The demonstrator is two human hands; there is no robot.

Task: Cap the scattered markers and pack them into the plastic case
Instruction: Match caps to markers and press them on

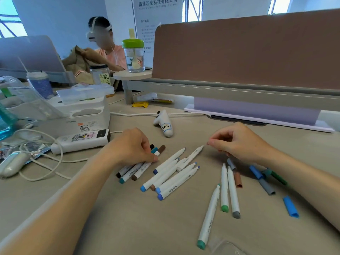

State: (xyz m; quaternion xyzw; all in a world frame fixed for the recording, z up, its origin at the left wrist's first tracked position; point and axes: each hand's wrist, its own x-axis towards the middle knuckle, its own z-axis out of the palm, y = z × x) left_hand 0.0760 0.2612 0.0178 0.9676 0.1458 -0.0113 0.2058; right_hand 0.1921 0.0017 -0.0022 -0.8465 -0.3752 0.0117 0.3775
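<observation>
While you look down through the head camera: the beige desk [128,218] fills the view, with both of your forearms reaching in.
Left hand: your left hand [132,146] curls its fingers over the capped trio [136,167], three markers lying side by side with black, teal and brown ends; the fingertips sit on their upper ends.
Right hand: your right hand [239,142] is curled, thumb and forefinger pressed together just beside the tip of a bare marker [191,159]. I cannot tell whether they pinch anything.
Under that hand: a grey-blue cap [230,163] pokes out (gripped or only covered, I cannot tell).
Middle pile: uncapped markers [171,178] lie bunched between your hands, tips pointing up and right.
Right group: a green-ended marker [224,188] and a grey-ended marker [233,194] lie side by side, a teal-ended marker [209,216] nearer you.
Loose caps: a brown cap [238,179], a grey cap [266,186] and a blue cap [290,207] lie beside your right forearm.
Case: only a corner of the clear plastic case [226,247] shows at the bottom edge, near the teal-ended marker.
Behind: a white controller [164,125] and a power bank [81,140] lie beyond your hands.
</observation>
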